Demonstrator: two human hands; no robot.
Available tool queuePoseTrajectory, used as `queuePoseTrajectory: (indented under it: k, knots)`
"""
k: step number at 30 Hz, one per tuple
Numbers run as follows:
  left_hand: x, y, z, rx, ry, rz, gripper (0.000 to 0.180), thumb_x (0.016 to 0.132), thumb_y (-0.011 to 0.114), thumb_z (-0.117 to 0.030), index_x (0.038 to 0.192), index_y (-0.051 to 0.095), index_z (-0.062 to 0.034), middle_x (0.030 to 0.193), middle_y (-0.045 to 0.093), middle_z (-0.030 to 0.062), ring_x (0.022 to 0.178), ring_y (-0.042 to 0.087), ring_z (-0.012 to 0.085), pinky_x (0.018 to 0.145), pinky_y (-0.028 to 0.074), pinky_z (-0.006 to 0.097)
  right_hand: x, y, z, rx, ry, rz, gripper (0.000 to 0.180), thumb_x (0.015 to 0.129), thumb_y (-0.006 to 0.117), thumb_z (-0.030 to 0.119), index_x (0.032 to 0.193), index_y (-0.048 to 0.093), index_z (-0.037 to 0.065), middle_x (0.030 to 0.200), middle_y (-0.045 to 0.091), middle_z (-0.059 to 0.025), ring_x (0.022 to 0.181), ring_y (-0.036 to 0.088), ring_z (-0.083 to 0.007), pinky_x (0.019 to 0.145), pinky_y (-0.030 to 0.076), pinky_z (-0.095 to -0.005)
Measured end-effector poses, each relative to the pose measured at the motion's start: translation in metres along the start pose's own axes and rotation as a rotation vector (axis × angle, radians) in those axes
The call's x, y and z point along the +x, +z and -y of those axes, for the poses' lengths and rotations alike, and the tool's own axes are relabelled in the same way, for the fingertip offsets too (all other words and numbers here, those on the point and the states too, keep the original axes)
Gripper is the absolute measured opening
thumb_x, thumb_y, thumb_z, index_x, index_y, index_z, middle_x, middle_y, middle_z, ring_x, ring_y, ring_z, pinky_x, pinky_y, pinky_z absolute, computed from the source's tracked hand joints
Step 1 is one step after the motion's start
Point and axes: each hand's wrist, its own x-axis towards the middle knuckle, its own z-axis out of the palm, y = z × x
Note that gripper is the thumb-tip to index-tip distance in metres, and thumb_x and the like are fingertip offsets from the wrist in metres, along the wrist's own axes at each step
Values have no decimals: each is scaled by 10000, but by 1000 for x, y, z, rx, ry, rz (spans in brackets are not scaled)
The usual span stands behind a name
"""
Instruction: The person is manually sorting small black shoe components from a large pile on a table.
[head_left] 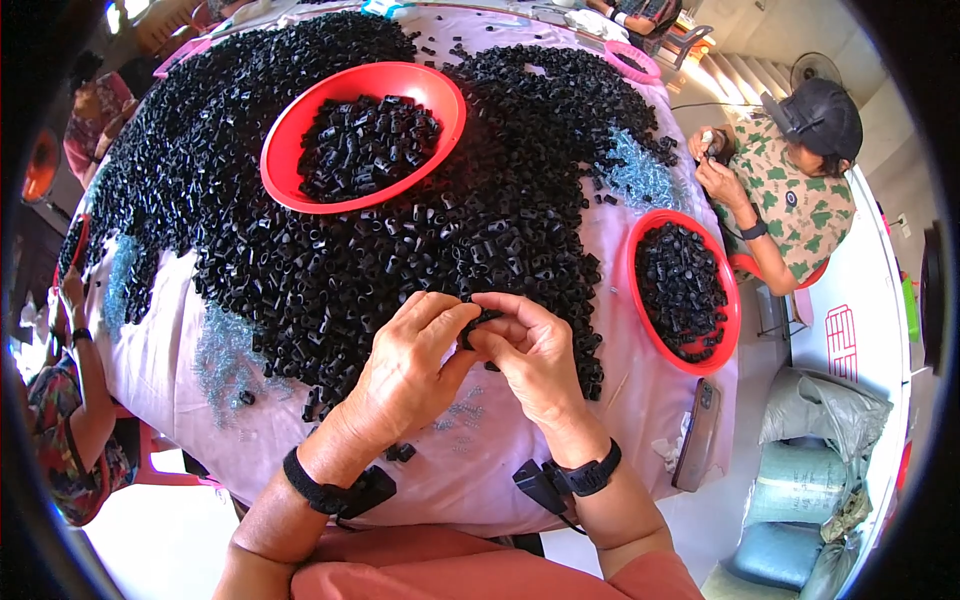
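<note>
My left hand [408,362] and my right hand [533,358] meet over the near edge of a big heap of small black plastic parts [350,275]. Pinched between the fingertips of both is one small black plastic part [486,317], its far end showing beside my right thumb. The fingers cover most of it. Just below my hands, tiny clear pieces [462,410] lie scattered on the pink cloth [625,405]. A few loose black parts [400,452] rest near my left wrist.
A red bowl [283,150] of black parts sits on the heap. At the right stands another red bowl [636,290], with a phone [698,435] nearer me. Clear pieces lie in piles left [225,360] and right [640,170]. A capped co-worker [800,190] sits at the right; others work around the table.
</note>
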Motion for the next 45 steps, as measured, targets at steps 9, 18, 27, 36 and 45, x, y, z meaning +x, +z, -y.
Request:
queuePoseTrajectory:
  k: [9, 18, 27, 36, 45]
  knots:
    - [-1, 3, 1, -21, 77, -11, 422, 688, 775, 13, 1096, 671, 34, 1049, 687, 178, 925, 672, 358, 809, 571, 412, -1, -1, 1, -4, 0, 9, 322, 923, 662, -53, 1242, 626, -43, 986, 732, -81, 896, 696, -92, 802, 571, -219]
    - [0, 2, -3, -40, 9, -63, 372, 705, 755, 29, 1067, 669, 25, 973, 683, 159, 867, 664, 346, 768, 566, 416, 0, -1, -1, 2, -20, 7, 346, 922, 673, -53, 1262, 617, -27, 987, 728, -74, 893, 693, -88, 796, 564, -209]
    - [0, -3, -5, -43, -49, 32, 312, 752, 765, -19, 1052, 691, 17, 938, 700, 159, 798, 683, 306, 718, 565, 381, 1, -5, -3, -30, 0, -2, 303, 943, 667, -6, 1243, 625, -11, 921, 729, -59, 836, 686, -74, 754, 558, -204]
    - [10, -31, 4, -529, -601, 47, 535, 870, 647, 64, 1390, 548, -9, 1041, 705, 108, 798, 678, 160, 702, 536, 270, 7, -10, -5, 81, 12, -201, 206, 986, 648, 96, 1178, 658, 20, 896, 736, -68, 778, 705, -130, 715, 549, -246]
    - [5, -23, 12, -618, -416, -31, 391, 969, 549, 69, 1357, 544, 12, 1257, 646, 117, 1138, 646, 216, 990, 502, 339, 9, -11, -7, 131, -60, -263, 207, 1001, 644, 131, 1176, 659, 22, 942, 734, -83, 812, 703, -139, 730, 548, -249]
